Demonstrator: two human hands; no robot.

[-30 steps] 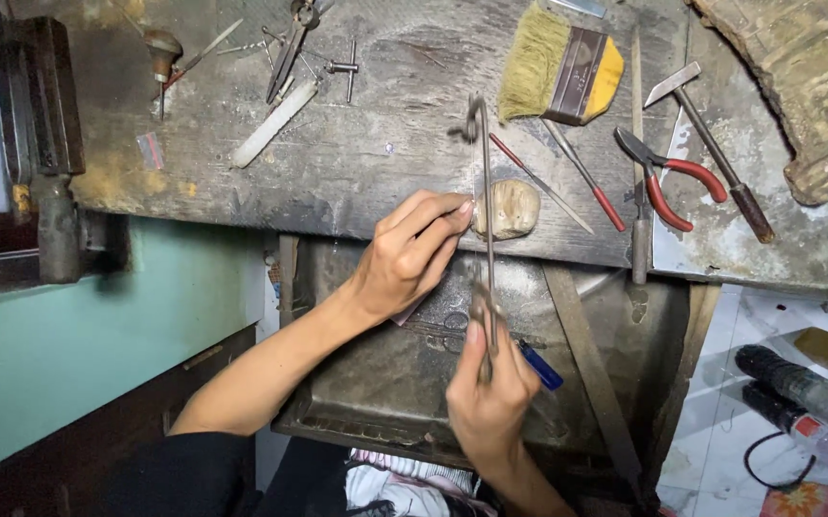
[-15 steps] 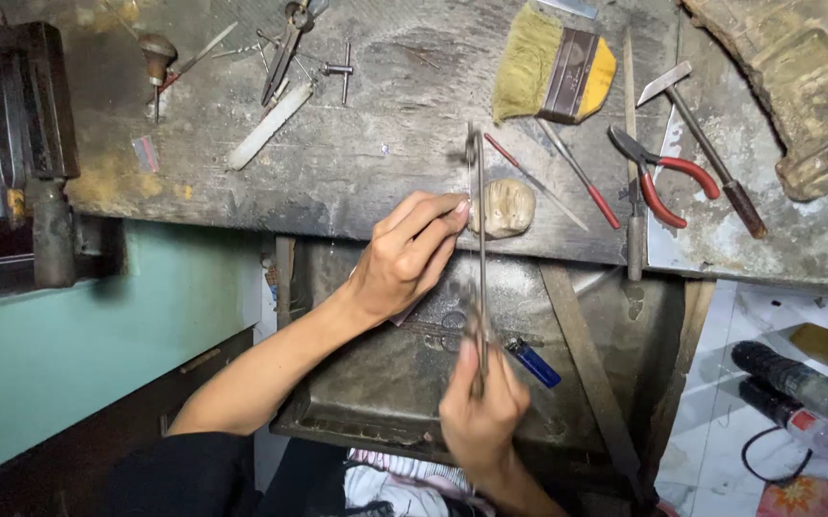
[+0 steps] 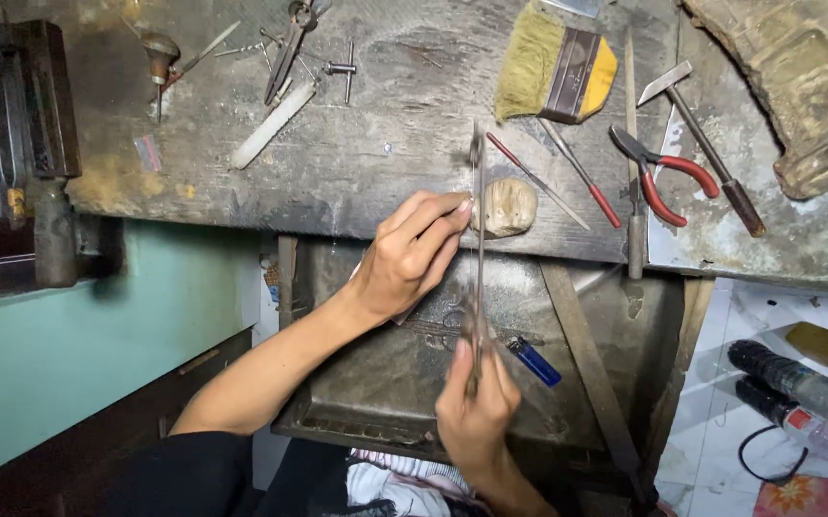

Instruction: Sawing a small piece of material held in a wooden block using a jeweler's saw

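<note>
steel file [image 3: 479, 230] upright at frame centre, right hand [image 3: 476, 407] gripping its lower end. left hand [image 3: 412, 257] pinches small, unclear piece against bench edge [image 3: 337, 215] beside wooden peg [image 3: 508, 206]. filing stroke apparently underway; steady pressure needed.

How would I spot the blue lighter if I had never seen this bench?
Start at the worn wooden workbench, then drop to the dark metal tray under its front edge. The blue lighter lies there, just right of the right hand: the tray's only bright blue thing.
</note>
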